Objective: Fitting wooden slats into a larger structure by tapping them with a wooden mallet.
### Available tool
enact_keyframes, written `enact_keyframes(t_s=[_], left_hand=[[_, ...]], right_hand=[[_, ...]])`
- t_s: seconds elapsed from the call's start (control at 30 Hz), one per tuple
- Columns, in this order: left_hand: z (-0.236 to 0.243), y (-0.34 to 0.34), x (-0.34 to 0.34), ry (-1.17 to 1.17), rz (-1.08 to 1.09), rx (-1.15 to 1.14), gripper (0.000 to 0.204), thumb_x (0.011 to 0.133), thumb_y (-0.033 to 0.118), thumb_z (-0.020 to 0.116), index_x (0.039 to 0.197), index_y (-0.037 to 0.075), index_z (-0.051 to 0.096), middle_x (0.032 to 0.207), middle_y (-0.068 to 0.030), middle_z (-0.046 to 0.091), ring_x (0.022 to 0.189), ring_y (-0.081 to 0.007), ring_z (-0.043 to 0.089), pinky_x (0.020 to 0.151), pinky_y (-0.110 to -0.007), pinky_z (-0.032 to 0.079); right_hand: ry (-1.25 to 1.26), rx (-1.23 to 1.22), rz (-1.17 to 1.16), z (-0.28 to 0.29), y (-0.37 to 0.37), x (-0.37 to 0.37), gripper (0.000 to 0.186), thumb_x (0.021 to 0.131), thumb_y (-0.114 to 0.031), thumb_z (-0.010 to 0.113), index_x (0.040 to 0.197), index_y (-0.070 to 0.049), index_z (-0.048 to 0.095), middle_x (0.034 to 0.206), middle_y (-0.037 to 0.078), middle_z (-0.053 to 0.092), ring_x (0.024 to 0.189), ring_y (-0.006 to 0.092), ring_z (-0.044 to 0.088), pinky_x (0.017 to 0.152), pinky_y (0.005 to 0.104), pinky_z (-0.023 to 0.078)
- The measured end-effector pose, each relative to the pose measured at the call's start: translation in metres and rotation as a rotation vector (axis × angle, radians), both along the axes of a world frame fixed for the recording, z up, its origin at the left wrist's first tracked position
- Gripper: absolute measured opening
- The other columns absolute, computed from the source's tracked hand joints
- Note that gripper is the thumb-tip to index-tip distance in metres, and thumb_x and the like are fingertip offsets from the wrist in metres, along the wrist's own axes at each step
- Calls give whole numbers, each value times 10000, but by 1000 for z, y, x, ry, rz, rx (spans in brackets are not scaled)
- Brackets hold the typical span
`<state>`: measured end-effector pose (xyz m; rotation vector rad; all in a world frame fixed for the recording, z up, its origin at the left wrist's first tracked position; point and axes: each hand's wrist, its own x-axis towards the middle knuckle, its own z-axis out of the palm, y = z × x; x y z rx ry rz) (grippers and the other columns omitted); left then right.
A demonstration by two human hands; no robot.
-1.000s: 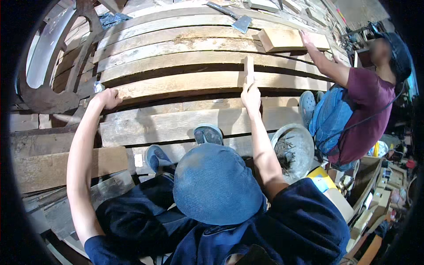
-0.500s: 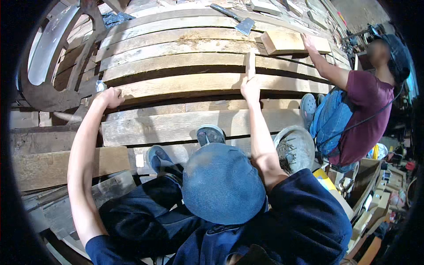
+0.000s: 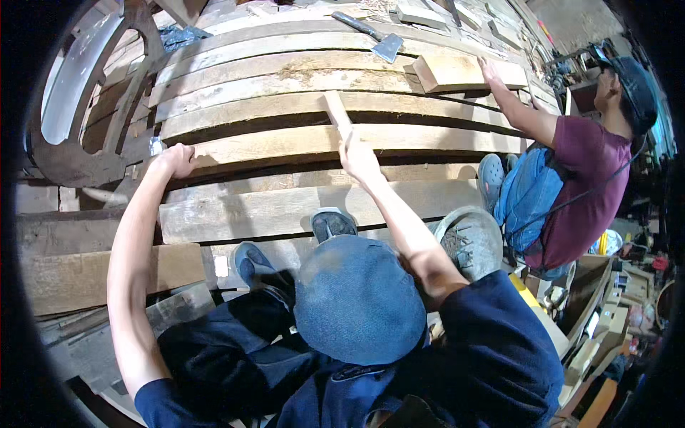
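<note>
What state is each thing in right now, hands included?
Left hand: curled at the long board's left end.
Right hand: closed around the wooden stick.
Wooden stick: held, slanting away to the left.
Long board: lying crosswise.
Hatchet: lying on the planks, unheld.
Pale wooden block: touched by a co-worker's hand.
Bucket: holding thin, nail-like pieces.

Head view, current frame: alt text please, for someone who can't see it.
A person's left hand is curled at the end of a long wooden beam while the right hand grips a short wooden stick slanting over it. Beyond, an axe lies on planks; at right, a co-worker has one hand on a wood block.
</note>
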<state>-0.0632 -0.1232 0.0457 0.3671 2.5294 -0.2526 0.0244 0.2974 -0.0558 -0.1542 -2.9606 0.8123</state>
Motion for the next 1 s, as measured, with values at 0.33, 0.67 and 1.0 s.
enact_keyframes(t_s=[0.33,0.67,1.0], left_hand=[[4,-6,6,8,13,13,352,805,320,540,978,23,613,988,-235,627,961,-368,604,834,-429,492],[3,6,2,10,9,-1,351,809,344,546,985,46,608,990,-232,625,959,-367,605,828,-437,490],[4,-1,12,17,5,19,338,787,314,554,960,30,613,943,-229,636,927,-358,616,818,-420,493]], right_hand=[[219,31,-35,12,46,18,381,809,-159,579,1084,54,426,976,305,493,765,450,596,614,482,512],[-50,64,-421,12,54,39,504,875,-349,501,1115,90,437,796,306,602,734,431,617,650,498,509],[-172,247,-534,29,47,34,467,918,-455,401,1012,-1,458,739,237,638,732,408,638,673,503,509]])
